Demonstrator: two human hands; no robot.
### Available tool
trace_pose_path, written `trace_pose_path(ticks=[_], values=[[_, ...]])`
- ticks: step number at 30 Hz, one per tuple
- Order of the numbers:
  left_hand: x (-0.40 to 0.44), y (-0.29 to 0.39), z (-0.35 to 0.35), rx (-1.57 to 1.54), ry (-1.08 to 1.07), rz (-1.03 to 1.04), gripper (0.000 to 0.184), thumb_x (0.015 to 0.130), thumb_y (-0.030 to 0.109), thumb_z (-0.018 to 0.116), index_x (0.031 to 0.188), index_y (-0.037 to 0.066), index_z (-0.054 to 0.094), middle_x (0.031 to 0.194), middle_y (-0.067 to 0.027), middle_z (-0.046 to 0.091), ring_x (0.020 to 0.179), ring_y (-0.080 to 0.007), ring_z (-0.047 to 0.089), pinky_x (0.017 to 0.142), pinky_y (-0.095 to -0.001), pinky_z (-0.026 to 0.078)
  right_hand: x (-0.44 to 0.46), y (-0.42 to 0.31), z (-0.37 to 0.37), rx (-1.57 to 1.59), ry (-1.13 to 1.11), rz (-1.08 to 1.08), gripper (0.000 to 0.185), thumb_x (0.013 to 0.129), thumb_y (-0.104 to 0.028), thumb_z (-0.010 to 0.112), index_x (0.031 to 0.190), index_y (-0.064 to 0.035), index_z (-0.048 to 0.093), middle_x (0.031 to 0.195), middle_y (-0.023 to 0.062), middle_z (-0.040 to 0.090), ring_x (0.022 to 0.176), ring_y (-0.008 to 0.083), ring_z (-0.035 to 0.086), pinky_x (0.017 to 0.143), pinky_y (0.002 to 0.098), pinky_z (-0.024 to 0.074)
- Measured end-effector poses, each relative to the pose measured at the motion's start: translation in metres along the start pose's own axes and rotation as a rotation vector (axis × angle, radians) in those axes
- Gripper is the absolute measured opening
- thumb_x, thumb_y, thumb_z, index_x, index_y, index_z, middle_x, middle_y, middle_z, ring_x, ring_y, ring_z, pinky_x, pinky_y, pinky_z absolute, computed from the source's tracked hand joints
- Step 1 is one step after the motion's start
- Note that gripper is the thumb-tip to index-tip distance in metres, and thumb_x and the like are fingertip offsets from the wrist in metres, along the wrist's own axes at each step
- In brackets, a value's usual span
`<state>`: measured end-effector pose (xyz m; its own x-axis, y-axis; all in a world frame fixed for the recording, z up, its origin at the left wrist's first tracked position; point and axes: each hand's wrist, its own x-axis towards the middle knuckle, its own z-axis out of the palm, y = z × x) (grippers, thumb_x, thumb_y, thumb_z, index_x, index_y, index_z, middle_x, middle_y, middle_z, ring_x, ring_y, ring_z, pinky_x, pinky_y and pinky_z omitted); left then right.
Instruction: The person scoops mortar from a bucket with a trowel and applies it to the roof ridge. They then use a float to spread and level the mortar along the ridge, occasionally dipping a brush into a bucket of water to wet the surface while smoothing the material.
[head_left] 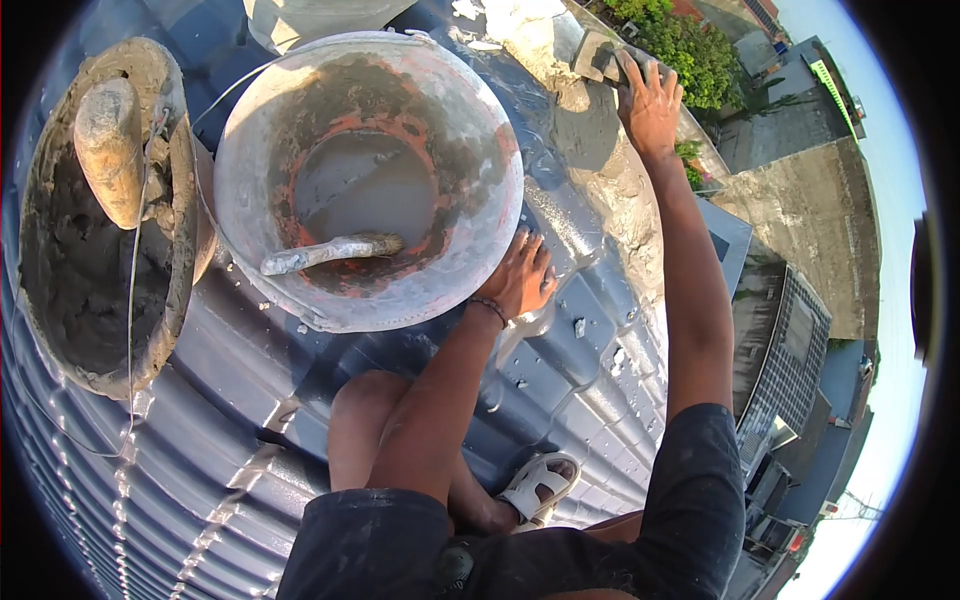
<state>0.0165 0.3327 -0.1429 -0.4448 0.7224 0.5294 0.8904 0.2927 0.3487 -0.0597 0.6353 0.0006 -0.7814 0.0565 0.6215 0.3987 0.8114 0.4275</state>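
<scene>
My left hand (pixel 522 275) lies with fingers spread on the dark ribbed metal roof, right beside a mortar-smeared bucket (pixel 480 130). Greyish water stands in the bucket, and a paint brush (pixel 330 253) with a whitened handle rests inside against its wall. At the top right, my right hand (pixel 650 105) is closed on a grey, mortar-coated tool (pixel 595 56); its exact kind is partly hidden by the fingers. This tool is at the wall edge, just above a patch of wet grey mortar (pixel 585 130).
A second bucket (pixel 180 290) with wet mortar stands at the left, a mortar-caked rounded handle (pixel 108 150) sticking up from it. Mortar crumbs (pixel 580 327) dot the roof sheets (pixel 400 440). Past the wall edge the roof drops away toward trees (pixel 690 60) and neighbouring buildings (pixel 800 220).
</scene>
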Motion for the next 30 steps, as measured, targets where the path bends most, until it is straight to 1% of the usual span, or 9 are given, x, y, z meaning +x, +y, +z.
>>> trace_pose_path(ticks=[1,4,7,15,18,19,22,26,30], values=[[0.000,0.000,0.001,0.012,0.012,0.014,0.029,0.086,0.030,0.062,0.097,0.004,0.070,0.118,-0.0140,0.065,0.115,-0.0298,0.054,0.102,-0.0457,0.041,-0.006,0.005,-0.010,0.000,-0.001,-0.007,0.063,0.092,-0.024,0.061,0.150,-0.0353,0.039,0.139,0.0140,0.053,0.126,0.0412,0.047,0.105,0.0551,0.0379],[0.000,0.000,-0.001,0.009,0.000,0.015,0.028,0.087,0.030,0.062,0.095,0.004,0.070,0.118,-0.0144,0.065,0.118,-0.0309,0.054,0.103,-0.0459,0.041,-0.024,0.011,-0.025,-0.044,-0.242,-0.392,0.057,0.097,-0.016,0.053,0.149,-0.0361,0.041,0.142,0.0075,0.052,0.131,0.0359,0.047,0.109,0.0549,0.0374],[0.000,0.003,0.000,-0.005,-0.003,0.016,0.028,0.087,0.030,0.062,0.095,0.004,0.069,0.118,-0.0143,0.065,0.118,-0.0309,0.053,0.103,-0.0458,0.040,-0.023,-0.003,-0.012,-0.150,-0.284,-0.523,0.057,0.098,-0.015,0.050,0.150,-0.0368,0.040,0.142,0.0060,0.052,0.132,0.0330,0.046,0.110,0.0521,0.0372],[0.003,0.001,-0.004,0.013,0.006,0.024,0.030,0.086,0.031,0.064,0.095,0.003,0.069,0.118,-0.0137,0.064,0.116,-0.0300,0.053,0.103,-0.0456,0.040,0.052,-0.045,-0.001,-0.151,-0.071,-0.390,0.068,0.093,-0.011,0.054,0.152,-0.0380,0.035,0.139,0.0081,0.052,0.125,0.0337,0.050,0.102,0.0518,0.0405],[0.003,0.001,-0.006,0.004,0.000,0.011,0.029,0.085,0.032,0.064,0.094,0.004,0.068,0.117,-0.0136,0.063,0.115,-0.0296,0.053,0.103,-0.0457,0.041,0.073,-0.048,-0.013,-0.119,-0.020,-0.109,0.059,0.095,-0.012,0.052,0.147,-0.0386,0.042,0.128,0.0090,0.055,0.123,0.0334,0.049,0.101,0.0547,0.0387],[0.003,0.002,-0.005,-0.025,-0.019,-0.009,0.029,0.086,0.031,0.063,0.093,0.004,0.068,0.118,-0.0143,0.063,0.115,-0.0304,0.053,0.103,-0.0458,0.041,0.074,-0.043,-0.020,-0.142,-0.012,-0.112,0.064,0.095,-0.011,0.052,0.149,-0.0414,0.037,0.136,0.0102,0.052,0.128,0.0349,0.047,0.103,0.0596,0.0382],[0.000,0.002,-0.002,-0.032,-0.013,-0.013,0.028,0.086,0.030,0.063,0.094,0.004,0.068,0.118,-0.0145,0.063,0.116,-0.0309,0.053,0.103,-0.0460,0.041,0.066,-0.023,-0.028,-0.102,-0.237,-0.288,0.069,0.096,-0.010,0.053,0.151,-0.0447,0.032,0.153,0.0093,0.040,0.140,0.0328,0.039,0.113,0.0586,0.0340],[-0.001,0.001,0.006,-0.006,0.021,0.007,0.028,0.086,0.031,0.062,0.094,0.004,0.068,0.118,-0.0146,0.063,0.117,-0.0308,0.053,0.103,-0.0464,0.040,0.040,-0.023,-0.020,-0.178,-0.483,-0.612,0.055,0.102,-0.015,0.042,0.150,-0.0407,0.039,0.154,0.0079,0.039,0.141,0.0303,0.038,0.111,0.0490,0.0401],[0.000,0.000,0.004,-0.006,-0.007,0.008,0.030,0.087,0.031,0.062,0.095,0.003,0.068,0.118,-0.0144,0.063,0.117,-0.0304,0.053,0.104,-0.0466,0.040,0.062,-0.046,-0.004,-0.220,-0.320,-0.646,0.050,0.103,-0.019,0.042,0.149,-0.0377,0.043,0.154,0.0069,0.040,0.141,0.0264,0.038,0.105,0.0403,0.0458]])
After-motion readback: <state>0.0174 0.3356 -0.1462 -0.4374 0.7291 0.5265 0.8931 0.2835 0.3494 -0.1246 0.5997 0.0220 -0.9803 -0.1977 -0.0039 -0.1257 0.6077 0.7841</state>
